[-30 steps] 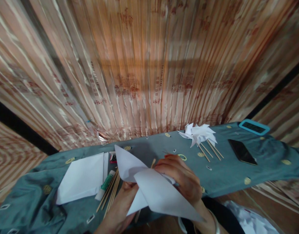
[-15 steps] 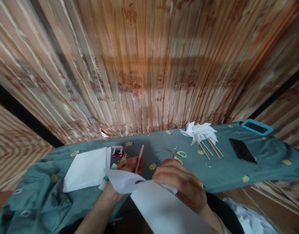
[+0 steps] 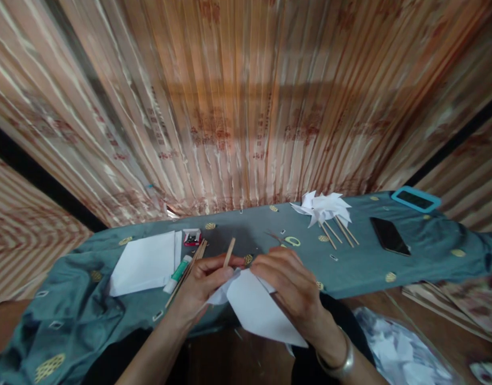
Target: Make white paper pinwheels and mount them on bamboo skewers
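A white paper pinwheel [image 3: 258, 311] with curled blades is between my hands, above the table's near edge. My left hand [image 3: 208, 280] is closed, pinching a flat wooden stick [image 3: 229, 252] whose tip points up and away, along with one blade of the pinwheel. My right hand [image 3: 288, 280], with a silver bangle at its wrist, is closed on the pinwheel's other side near its middle. The fingers hide where stick and paper meet. Left of my left hand lie loose wooden sticks [image 3: 188, 270] and a green-and-white glue tube [image 3: 177, 274].
A stack of white paper [image 3: 143, 264] lies at the left, beside a small red box of dark pins [image 3: 192, 237]. Scissors [image 3: 293, 241], finished pinwheels on sticks [image 3: 323, 207], a black phone [image 3: 390, 236] and a blue-framed device [image 3: 416, 199] lie rightward. A bag of paper scraps [image 3: 401, 350] sits below.
My left thumb has come over the stick and the pinwheel's left blade, which stuck out before. The paper has drawn in between my hands, and the view has shifted slightly.
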Demonstrator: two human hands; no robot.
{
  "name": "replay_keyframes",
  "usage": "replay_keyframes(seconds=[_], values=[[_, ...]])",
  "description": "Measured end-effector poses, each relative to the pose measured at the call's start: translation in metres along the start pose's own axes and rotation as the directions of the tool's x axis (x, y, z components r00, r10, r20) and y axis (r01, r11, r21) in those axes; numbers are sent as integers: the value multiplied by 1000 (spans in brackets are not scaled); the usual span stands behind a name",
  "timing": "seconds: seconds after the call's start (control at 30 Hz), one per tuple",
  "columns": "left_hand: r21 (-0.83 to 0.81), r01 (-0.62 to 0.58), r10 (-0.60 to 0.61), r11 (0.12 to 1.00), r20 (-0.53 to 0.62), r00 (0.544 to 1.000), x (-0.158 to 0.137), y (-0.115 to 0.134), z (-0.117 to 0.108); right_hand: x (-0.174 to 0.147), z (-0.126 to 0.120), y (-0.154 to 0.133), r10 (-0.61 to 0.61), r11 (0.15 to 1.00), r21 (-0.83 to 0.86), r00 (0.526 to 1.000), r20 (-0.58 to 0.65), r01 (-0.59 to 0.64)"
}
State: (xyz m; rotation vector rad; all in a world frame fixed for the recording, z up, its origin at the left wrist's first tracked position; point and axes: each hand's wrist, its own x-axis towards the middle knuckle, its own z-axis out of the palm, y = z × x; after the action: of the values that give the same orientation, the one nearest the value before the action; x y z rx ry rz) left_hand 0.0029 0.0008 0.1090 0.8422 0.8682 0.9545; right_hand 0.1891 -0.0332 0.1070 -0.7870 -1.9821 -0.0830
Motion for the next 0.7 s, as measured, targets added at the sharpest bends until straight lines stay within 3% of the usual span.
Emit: replay_keyframes(seconds=[0.2,0.43,0.7], values=[[65,-60,57,996,47,997,8,-18,-9,-21,16,13,48,999,16,998,-37,-48],[158,-23,7,987,102,995,19,-33,-18,-39,26,30,76,997,32,996,-47,-74],[28,176,-173,984,-74,982,28,-49,-13,-42,26,34,104,994,37,994,-46,-102]])
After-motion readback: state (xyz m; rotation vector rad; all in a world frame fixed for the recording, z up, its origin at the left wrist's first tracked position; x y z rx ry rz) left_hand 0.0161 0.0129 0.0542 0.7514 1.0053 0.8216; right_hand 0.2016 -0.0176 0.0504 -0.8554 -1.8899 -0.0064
